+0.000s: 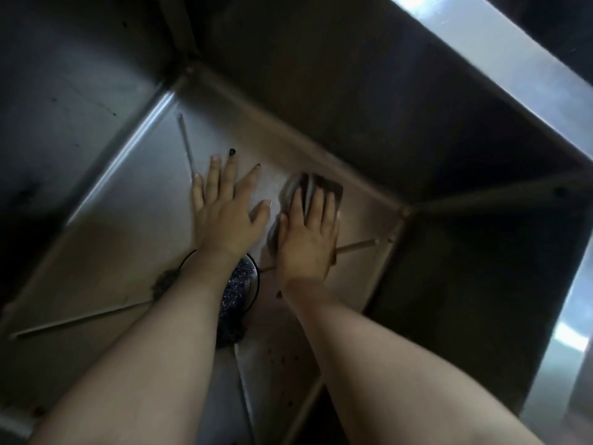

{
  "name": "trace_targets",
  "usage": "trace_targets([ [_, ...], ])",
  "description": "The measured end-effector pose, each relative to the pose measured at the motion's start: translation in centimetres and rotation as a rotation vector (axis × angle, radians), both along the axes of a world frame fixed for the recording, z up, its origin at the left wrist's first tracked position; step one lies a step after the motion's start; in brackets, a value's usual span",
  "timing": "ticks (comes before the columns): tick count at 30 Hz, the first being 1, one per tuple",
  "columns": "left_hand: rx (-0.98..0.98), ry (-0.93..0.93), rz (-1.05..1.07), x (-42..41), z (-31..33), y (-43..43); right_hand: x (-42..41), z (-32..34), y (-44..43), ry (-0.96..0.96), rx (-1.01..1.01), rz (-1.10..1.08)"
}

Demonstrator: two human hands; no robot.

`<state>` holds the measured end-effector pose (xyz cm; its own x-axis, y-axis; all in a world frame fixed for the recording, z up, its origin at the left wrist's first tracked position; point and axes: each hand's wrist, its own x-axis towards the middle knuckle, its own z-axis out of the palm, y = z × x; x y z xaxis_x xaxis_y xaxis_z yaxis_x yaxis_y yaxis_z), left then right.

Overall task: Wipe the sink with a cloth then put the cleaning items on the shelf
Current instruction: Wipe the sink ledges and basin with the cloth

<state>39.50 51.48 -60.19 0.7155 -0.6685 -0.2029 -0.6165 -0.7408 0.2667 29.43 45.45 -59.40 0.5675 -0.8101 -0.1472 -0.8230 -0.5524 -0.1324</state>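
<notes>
I look down into a deep steel sink point(337, 101). My right hand point(306, 239) presses flat on a dark, grey-striped cloth point(324, 186) on the sink floor, close to the far wall. The cloth shows beyond my fingertips and at the left of the hand; it looks blurred. My left hand point(224, 207) lies flat on the bare sink floor just left of the cloth, fingers spread, holding nothing. Both forearms reach down from the lower edge of the view.
A round drain strainer point(242, 289) sits under my left wrist, partly hidden by the arm. Small brown specks point(282, 358) dot the floor between my arms. The sink's bright rim point(500, 69) runs along the upper right. Creased ridges cross the floor.
</notes>
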Motion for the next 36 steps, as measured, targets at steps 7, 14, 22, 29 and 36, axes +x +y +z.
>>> trace_targets([
  [7, 0.01, 0.008, 0.006, -0.1, 0.1, 0.0, 2.8, 0.6, -4.0, 0.007, 0.097, 0.093],
  [14, -0.001, 0.006, 0.0, -0.1, 0.3, 0.1, -1.1, 0.3, -4.4, 0.037, 0.102, -0.178],
  [22, -0.01, 0.015, -0.004, 0.0, 0.3, 0.2, -5.1, -0.3, -1.7, 0.009, -0.045, -0.469],
  [29, -0.033, 0.006, -0.006, 0.0, 0.0, 0.3, -6.6, -0.4, 3.2, 0.045, -0.105, -0.377],
  [36, -0.032, 0.004, -0.01, 0.0, 0.0, 0.3, -5.2, -0.7, -1.8, 0.064, -0.191, -0.38],
])
